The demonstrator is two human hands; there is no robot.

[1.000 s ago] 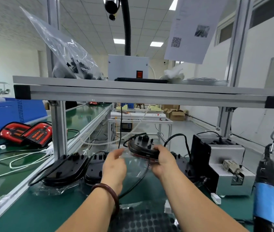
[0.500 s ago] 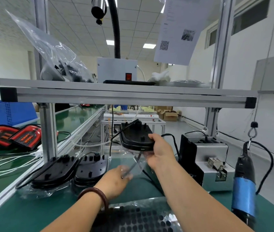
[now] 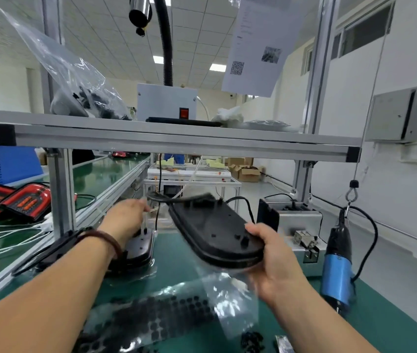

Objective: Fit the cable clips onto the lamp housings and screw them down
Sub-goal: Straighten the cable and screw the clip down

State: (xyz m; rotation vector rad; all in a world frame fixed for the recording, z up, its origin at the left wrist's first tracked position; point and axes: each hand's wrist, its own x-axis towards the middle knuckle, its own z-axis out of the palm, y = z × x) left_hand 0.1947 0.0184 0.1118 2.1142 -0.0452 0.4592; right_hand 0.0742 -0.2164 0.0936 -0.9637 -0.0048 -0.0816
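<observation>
Far to the left of the held housing [image 3: 212, 230], two red lamps [image 3: 11, 200] are laid on the desk [image 3: 177, 254]. Just left of the housing and lower, two spare housings [image 3: 138, 247] are set back up on the desk. They are partly hidden by the left arm, and no clip is made out on them.

The left hand [image 3: 126, 220] is stretched forward beside the housing's far end, close to its cable [image 3: 160, 200]. The fingertips are blurred, so it cannot be told whether the cable is pinched.

The housing is held clear above the desk with its back turned upward. Its long axis is run from near right to far left, and the cable end is pointed away from the person. Its near end is gripped by the right hand [image 3: 276, 263], with the thumb laid on top and the fingers curled beneath.

Under the housing a clear bag [image 3: 227, 296] is seen. To the right of the housing a screwdriver [image 3: 337, 271] is hung untouched.

No clip is seen fitted on the housing and no screw is seen driven, so this piece is judged to be at its very start. Clipping and screwing are both left to be done.
</observation>
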